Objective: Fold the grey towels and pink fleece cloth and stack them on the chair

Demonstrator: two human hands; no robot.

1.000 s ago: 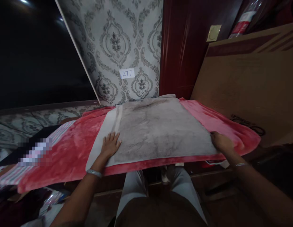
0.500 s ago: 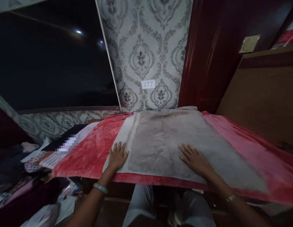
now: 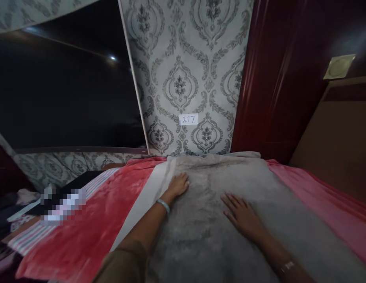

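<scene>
A grey, soft-looking cloth, perhaps a towel or a garment, lies spread over a red plush blanket. Toward the cloth's far left part, my left hand rests on the surface, palm down, with a bracelet on its wrist. My right hand lies flat on the middle of the cloth, nearer to me, fingers spread. Neither hand grips anything. A paler strip runs along the cloth's left side. The near edge of the cloth is out of view.
A large dark television stands at the back left. Patterned wallpaper bears a paper label reading 277. At the right are a dark red door frame and a brown board. Clothes lie heaped at the far left.
My left hand has slid forward and right, from the pale strip onto the grey part. My right hand stays flat on the cloth. The view has moved closer to the cloth.
</scene>
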